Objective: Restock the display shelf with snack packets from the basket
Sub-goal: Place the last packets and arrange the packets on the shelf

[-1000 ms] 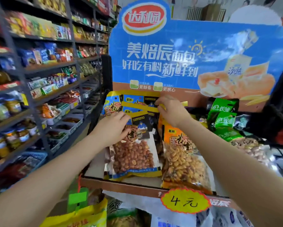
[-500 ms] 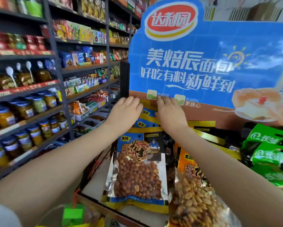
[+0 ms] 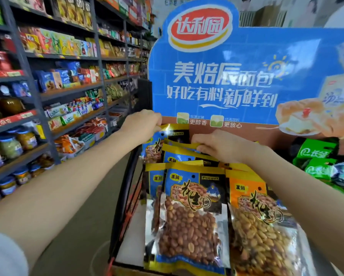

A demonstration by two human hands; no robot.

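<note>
- Fingertips of left hand (image 3: 142, 124) curled out of sight over the top edge of a rear blue peanut packet (image 3: 157, 145) at the back-left corner of the display shelf (image 3: 127, 242); grip looks closed on that packet, contact itself hidden.
- Right hand (image 3: 219, 145) knuckles-up, fingers folded narrow and pinching the yellow top strip of a second-row packet (image 3: 179, 150); thumb hidden underneath.
- Basket nowhere in view.
- Front blue packet (image 3: 193, 216) lying flat near the shelf's front edge: glossy film, yellow header with a punched hole, clear window full of reddish-skinned peanuts.
- Orange packet (image 3: 260, 220) just beside it on the right, touching along the seam; paler peanuts behind crinkled clear plastic, lower corner cut off by the frame.
- Rows of packets overlapped like shingles, lower halves covered by the ones in front.
- Green packets (image 3: 318, 156) at the shelf's right edge, partly cut off.
- Blue cardboard backboard (image 3: 246, 76) upright along the back edge, right side running out of frame.
- Shelf floor white and smooth, left rim dark.
- Jars (image 3: 10, 146) on the aisle racks at left, blurred.
</note>
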